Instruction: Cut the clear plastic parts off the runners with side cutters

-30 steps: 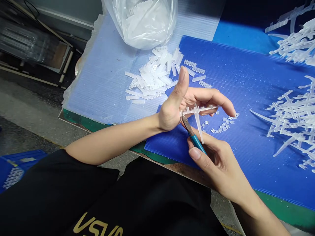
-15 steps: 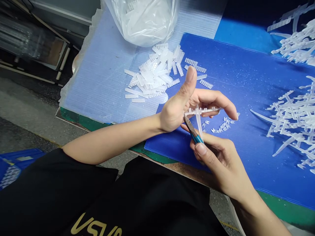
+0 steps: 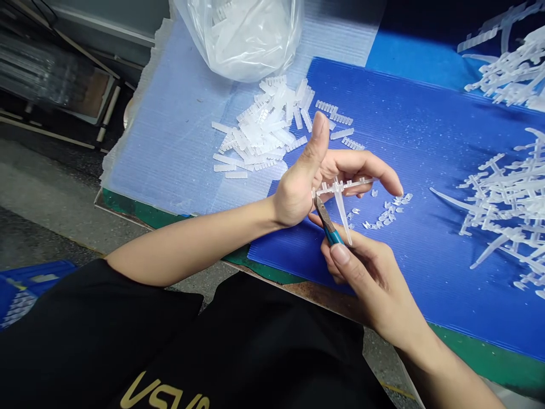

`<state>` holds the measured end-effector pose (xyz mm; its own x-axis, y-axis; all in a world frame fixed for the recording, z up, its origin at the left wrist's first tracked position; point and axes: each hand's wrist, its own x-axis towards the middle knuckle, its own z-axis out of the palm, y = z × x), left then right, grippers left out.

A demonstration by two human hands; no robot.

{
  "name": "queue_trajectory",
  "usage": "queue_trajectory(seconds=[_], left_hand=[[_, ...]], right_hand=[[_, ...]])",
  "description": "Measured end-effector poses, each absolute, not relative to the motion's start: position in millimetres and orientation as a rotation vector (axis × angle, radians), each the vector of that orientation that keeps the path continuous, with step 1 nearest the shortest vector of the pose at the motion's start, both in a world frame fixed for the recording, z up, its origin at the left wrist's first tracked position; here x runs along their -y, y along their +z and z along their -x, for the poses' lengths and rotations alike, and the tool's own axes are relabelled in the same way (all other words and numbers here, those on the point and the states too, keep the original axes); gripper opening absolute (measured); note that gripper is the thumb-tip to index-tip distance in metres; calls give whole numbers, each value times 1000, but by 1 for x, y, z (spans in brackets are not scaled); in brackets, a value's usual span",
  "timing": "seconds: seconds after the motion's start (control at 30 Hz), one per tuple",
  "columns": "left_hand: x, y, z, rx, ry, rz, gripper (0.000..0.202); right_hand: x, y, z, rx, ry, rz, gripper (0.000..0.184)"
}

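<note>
The left hand (image 3: 309, 184) grips a clear plastic comb-shaped runner (image 3: 340, 186) above the blue corrugated plastic sheet (image 3: 409, 278); the right hand (image 3: 370, 278) clasps teal-handled side cutters (image 3: 332, 236), their steel tips at the runner.

The single head-worn view looks forward and steeply down from above the person's chest, with a black shirt (image 3: 128, 346) along the lower edge, the left hand (image 3: 296, 193) and right hand (image 3: 374, 284) close in mid-frame, and a blue corrugated plastic sheet (image 3: 438, 284) filling the right.
</note>
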<state>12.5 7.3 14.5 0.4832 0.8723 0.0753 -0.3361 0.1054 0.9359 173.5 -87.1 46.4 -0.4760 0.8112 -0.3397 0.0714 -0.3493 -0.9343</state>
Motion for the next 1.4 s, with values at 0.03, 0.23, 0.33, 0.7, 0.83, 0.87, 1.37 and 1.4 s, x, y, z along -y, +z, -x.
queue_trajectory(seconds=[0.03, 0.23, 0.33, 0.7, 0.83, 0.87, 1.37, 1.4], left_hand=[[-8, 14, -12, -581, 972, -1140, 120], [-9, 12, -13, -575, 950, -1157, 120], [-8, 15, -13, -586, 929, -1156, 119], [-4, 16, -13, -572, 874, -1083, 121], [-6, 10, -16, -562, 930, -1126, 124], [-6, 9, -16, -558, 946, -1125, 123], [-20, 9, -19, -649, 1110, -928, 111], [-22, 9, -19, -657, 1108, -932, 112]], right_hand=[[87, 47, -173, 1344, 1888, 1190, 37], [89, 48, -173, 1300, 1924, 1207, 33], [87, 48, -174, 1345, 1902, 1196, 32], [80, 48, -180, 1446, 1880, 1168, 41], [83, 46, -178, 1412, 1850, 1214, 41], [84, 46, -177, 1398, 1847, 1225, 38], [86, 53, -176, 1578, 1661, 1461, 35], [86, 54, -177, 1627, 1587, 1458, 32]])
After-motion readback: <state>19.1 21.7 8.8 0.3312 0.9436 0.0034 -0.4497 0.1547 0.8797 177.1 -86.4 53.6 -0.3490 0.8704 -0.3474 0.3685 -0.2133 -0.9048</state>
